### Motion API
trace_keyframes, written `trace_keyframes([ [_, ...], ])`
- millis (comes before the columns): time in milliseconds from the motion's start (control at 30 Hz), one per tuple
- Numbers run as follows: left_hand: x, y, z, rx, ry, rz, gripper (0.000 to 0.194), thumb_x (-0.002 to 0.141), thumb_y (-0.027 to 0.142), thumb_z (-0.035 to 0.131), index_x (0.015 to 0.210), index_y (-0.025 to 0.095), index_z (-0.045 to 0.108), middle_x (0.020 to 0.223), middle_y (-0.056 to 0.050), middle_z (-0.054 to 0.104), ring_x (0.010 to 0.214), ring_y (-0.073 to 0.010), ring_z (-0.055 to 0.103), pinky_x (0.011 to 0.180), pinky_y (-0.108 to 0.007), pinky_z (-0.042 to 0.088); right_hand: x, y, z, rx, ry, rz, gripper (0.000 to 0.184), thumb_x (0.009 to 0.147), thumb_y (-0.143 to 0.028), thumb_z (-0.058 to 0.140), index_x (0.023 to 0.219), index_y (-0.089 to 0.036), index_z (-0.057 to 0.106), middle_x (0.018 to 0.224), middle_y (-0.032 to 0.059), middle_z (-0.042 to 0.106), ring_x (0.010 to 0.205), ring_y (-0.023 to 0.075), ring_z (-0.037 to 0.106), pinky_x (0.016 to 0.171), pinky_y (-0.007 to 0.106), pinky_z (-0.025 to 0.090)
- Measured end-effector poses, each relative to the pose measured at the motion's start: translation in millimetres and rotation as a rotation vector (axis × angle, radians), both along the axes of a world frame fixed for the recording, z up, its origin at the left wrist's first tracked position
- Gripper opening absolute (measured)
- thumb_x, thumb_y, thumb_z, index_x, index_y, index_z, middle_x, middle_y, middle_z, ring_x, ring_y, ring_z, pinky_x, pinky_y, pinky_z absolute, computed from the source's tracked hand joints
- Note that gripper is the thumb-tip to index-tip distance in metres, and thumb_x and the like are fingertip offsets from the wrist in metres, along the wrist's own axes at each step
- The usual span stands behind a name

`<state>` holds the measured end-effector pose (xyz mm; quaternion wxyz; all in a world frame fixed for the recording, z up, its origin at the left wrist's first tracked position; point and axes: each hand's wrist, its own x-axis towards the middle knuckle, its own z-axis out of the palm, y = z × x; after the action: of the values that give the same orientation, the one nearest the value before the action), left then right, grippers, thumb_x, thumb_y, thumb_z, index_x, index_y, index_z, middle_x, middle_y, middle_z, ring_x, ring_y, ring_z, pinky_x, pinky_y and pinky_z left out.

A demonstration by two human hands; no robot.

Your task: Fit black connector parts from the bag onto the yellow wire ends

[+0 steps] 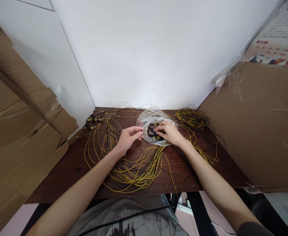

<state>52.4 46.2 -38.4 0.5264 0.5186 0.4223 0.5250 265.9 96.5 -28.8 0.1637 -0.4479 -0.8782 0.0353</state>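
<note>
My left hand (131, 135) is closed in a pinch, with a small black connector (142, 131) between thumb and fingertips. It is held at the left side of a clear plastic bag (146, 120) whose mouth is spread wide. Black and yellow small parts (152, 131) lie inside the bag. Over its right side reaches my right hand (168, 131), fingers bent and apart just above those parts. Nothing shows between its thumb and forefinger. Below both hands, a loose bundle of yellow and black wires (144, 178) curves across the brown table (85, 180).
Wires ending in black and yellow connectors (91, 123) lie at the back left. A coiled wire bundle (190, 118) sits at the back right. Cardboard (23, 131) flanks the table on the left, and a cardboard box (254, 131) on the right. A white wall (144, 55) stands behind.
</note>
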Motion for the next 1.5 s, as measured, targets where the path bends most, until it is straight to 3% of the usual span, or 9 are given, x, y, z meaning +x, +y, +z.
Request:
trace_keyframes([
  [233, -0.3, 0.4, -0.5, 0.001, -0.001, -0.001, 0.028, 0.069, 0.029, 0.070, 0.089, 0.011, 0.068, 0.069, -0.004, 0.066, 0.061, -0.0109, 0.057, 0.063, -0.025, 0.047, -2.5, -2.1, -0.3, -0.027, 0.016, -0.033, 0.011, 0.081, -0.021, 0.060, 0.088, -0.023, 0.069, 0.090, 0.0050, 0.061, 0.093, 0.0224, 0.051, 0.082, 0.037, 0.032],
  [500, -0.3, 0.4, -0.9, -0.003, -0.004, -0.007, 0.028, 0.069, 0.029, 0.070, 0.090, 0.010, 0.068, 0.070, -0.004, 0.066, 0.062, -0.0110, 0.057, 0.064, -0.025, 0.047, -5.1, -4.7, -0.2, 0.065, 0.076, -0.034, 0.009, 0.083, -0.020, 0.056, 0.085, -0.021, 0.064, 0.094, 0.0050, 0.059, 0.098, 0.0214, 0.050, 0.084, 0.035, 0.032],
  [833, -0.2, -0.3, -0.3, -0.012, -0.006, 0.002, 0.028, 0.069, 0.028, 0.070, 0.090, 0.010, 0.068, 0.070, -0.004, 0.067, 0.062, -0.0109, 0.058, 0.064, -0.025, 0.048, -4.3, -5.0, -0.4, 0.098, -0.069, -0.027, 0.013, 0.083, -0.023, 0.058, 0.090, -0.022, 0.069, 0.092, 0.0065, 0.059, 0.093, 0.0233, 0.050, 0.081, 0.036, 0.034],
  [1033, -0.1, 0.9, -0.4, -0.019, -0.016, 0.001, 0.029, 0.067, 0.029, 0.071, 0.090, 0.010, 0.069, 0.069, -0.004, 0.067, 0.061, -0.0109, 0.058, 0.063, -0.025, 0.048, -7.3, -7.9, 2.9, 0.193, 0.072, 0.014, 0.012, 0.084, -0.025, 0.056, 0.087, -0.019, 0.065, 0.090, 0.0069, 0.060, 0.089, 0.0223, 0.051, 0.079, 0.036, 0.038],
  [1167, -0.1, 1.6, -1.8, -0.026, -0.021, -0.002, 0.028, 0.066, 0.026, 0.072, 0.089, 0.011, 0.069, 0.070, -0.004, 0.068, 0.062, -0.0112, 0.059, 0.064, -0.025, 0.047, -12.9, -17.2, 9.8, 0.305, 0.239, 0.134, 0.015, 0.088, -0.025, 0.050, 0.093, -0.018, 0.062, 0.092, 0.0072, 0.062, 0.089, 0.0212, 0.052, 0.079, 0.035, 0.040],
  [1300, -0.2, 1.1, -3.5, -0.030, -0.018, -0.001, 0.026, 0.066, 0.024, 0.071, 0.088, 0.011, 0.070, 0.071, -0.004, 0.068, 0.064, -0.0114, 0.060, 0.065, -0.024, 0.047, -21.8, -26.1, 8.9, 0.265, 0.338, 0.240, 0.014, 0.089, -0.025, 0.050, 0.094, -0.018, 0.061, 0.089, 0.0064, 0.063, 0.084, 0.0187, 0.054, 0.077, 0.033, 0.043],
  [1500, -0.7, 1.0, -4.5, -0.021, -0.010, -0.010, 0.025, 0.065, 0.022, 0.072, 0.088, 0.012, 0.071, 0.072, -0.004, 0.070, 0.065, -0.0122, 0.060, 0.065, -0.025, 0.048, -30.2, -29.5, 0.3, 0.203, 0.359, 0.263, 0.015, 0.089, -0.026, 0.049, 0.091, -0.017, 0.061, 0.087, 0.0061, 0.063, 0.082, 0.0172, 0.056, 0.074, 0.030, 0.046],
])
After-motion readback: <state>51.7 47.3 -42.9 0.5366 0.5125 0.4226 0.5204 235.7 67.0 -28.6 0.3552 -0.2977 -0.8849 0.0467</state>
